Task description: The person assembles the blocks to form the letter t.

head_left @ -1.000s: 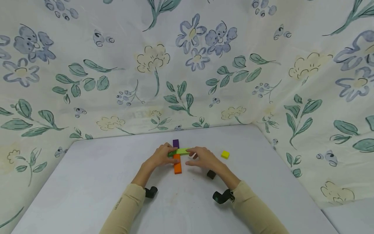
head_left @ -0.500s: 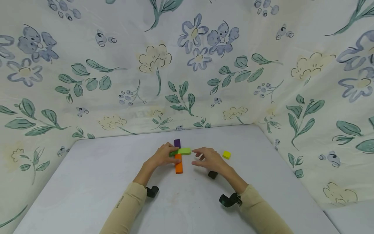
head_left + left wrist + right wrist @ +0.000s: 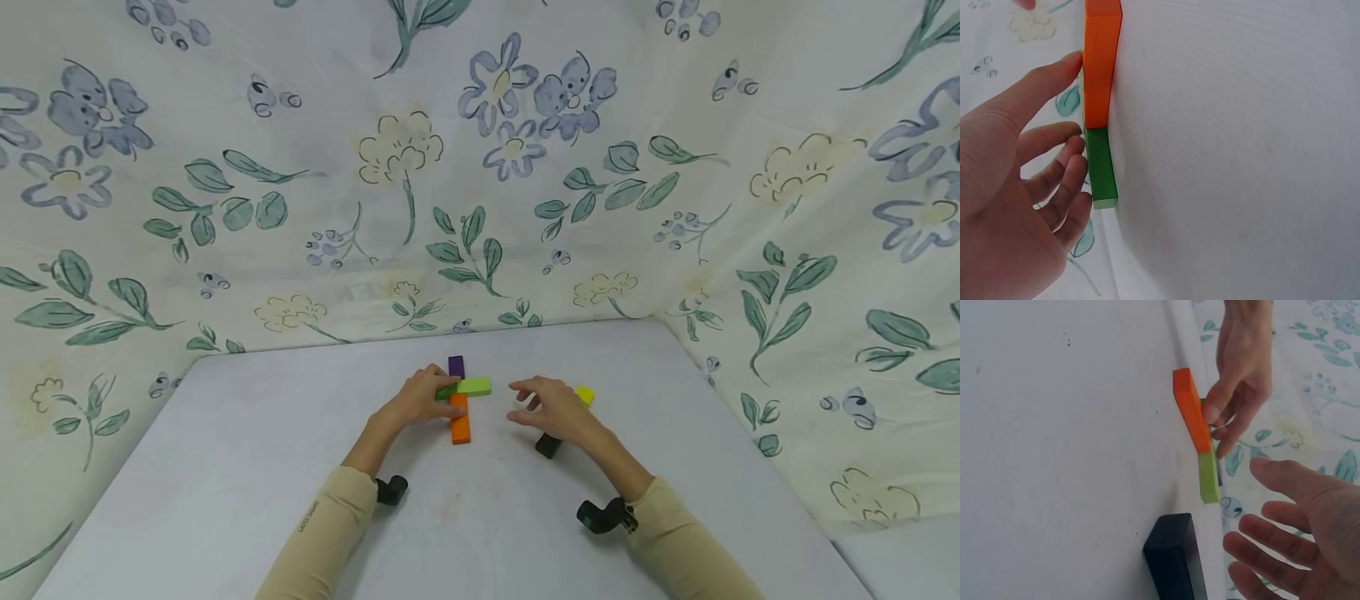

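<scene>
A long orange block (image 3: pixel 461 431) lies on the white table, pointing toward the person. Across its far end are a light green block (image 3: pixel 476 386) and a dark green block (image 3: pixel 1101 165), and beyond them a purple block (image 3: pixel 456 367). My left hand (image 3: pixel 417 400) rests at this cross of blocks. Its thumb touches the orange block, and its other fingers, loosely bent, are by the green ones. To the right, my right hand (image 3: pixel 557 410) hovers with fingers spread and holds nothing. Below it a black block (image 3: pixel 1172 556) stands out in the right wrist view.
A yellow block (image 3: pixel 586 394) lies just behind the right hand, partly covered by it. The white table (image 3: pixel 247 467) ends at a flower-printed cloth (image 3: pixel 315 200) at the back and sides. A black camera mount (image 3: pixel 600 517) is on the right wrist.
My right hand has drawn away from the light green block, moving right toward the black and yellow blocks. My left hand stays at the orange and green blocks.
</scene>
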The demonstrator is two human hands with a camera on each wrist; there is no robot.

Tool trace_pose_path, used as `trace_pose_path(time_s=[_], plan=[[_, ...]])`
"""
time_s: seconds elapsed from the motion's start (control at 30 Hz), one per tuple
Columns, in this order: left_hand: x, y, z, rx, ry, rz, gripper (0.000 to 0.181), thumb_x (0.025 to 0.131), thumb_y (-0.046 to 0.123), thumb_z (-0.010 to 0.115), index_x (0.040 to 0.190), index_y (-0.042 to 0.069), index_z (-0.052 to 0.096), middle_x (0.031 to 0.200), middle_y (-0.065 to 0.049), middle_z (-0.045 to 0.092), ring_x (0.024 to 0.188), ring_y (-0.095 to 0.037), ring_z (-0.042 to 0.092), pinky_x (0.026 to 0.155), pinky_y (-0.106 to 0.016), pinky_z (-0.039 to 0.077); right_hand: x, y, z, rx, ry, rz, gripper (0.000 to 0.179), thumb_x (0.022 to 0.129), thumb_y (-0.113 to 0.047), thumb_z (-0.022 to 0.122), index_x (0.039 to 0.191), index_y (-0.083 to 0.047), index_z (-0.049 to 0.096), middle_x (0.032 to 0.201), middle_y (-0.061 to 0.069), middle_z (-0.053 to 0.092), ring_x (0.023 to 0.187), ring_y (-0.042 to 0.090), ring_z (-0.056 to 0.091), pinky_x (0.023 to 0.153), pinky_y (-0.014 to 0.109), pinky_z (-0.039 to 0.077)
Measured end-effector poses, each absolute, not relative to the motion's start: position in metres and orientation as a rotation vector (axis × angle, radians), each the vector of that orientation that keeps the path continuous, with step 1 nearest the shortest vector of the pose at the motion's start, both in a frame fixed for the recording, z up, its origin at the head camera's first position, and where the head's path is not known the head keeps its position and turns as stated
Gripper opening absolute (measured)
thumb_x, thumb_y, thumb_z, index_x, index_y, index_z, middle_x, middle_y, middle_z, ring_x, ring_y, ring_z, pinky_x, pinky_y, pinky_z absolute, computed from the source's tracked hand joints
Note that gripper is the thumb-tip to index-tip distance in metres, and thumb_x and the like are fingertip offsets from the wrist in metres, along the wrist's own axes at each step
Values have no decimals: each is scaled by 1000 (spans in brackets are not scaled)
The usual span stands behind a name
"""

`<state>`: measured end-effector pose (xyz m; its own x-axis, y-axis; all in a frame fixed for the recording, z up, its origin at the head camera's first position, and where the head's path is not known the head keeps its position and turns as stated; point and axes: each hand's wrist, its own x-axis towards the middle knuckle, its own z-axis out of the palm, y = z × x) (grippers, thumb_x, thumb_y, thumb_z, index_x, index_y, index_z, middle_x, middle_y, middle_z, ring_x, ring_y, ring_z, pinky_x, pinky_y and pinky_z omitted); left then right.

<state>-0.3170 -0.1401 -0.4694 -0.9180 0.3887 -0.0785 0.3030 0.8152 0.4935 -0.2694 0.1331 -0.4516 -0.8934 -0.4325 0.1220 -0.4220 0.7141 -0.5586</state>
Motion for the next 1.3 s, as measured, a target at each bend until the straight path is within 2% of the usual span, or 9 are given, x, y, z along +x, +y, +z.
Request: trace_pose_path(time_s=[0.4, 1.1, 1.3], plan=[[-315, -139, -467, 549, 2820, 734, 67, 82, 40, 78, 140, 15, 56, 126, -10, 54, 108, -23, 48, 91, -35, 45, -272, 151, -443, -694, 2970, -929, 52, 86, -34, 75, 130, -8, 63, 111, 9, 71, 96, 21, 68, 78, 34, 55], [-316, -141, -469, 552, 2821, 731, 67, 82, 41, 78, 140, 16, 56, 127, -10, 53, 109, -23, 47, 91, -36, 44, -267, 181, -451, -571, 3012, -953, 51, 85, -32, 75, 128, -6, 64, 110, 13, 71, 98, 27, 68, 81, 42, 55], [-314, -141, -467, 546, 2815, 740, 66, 82, 40, 78, 140, 16, 56, 128, -10, 53, 111, -24, 47, 94, -37, 45, -267, 194, -457, -581, 3050, -947, 49, 85, -30, 76, 126, -4, 65, 109, 15, 71, 95, 28, 69, 77, 40, 56]])
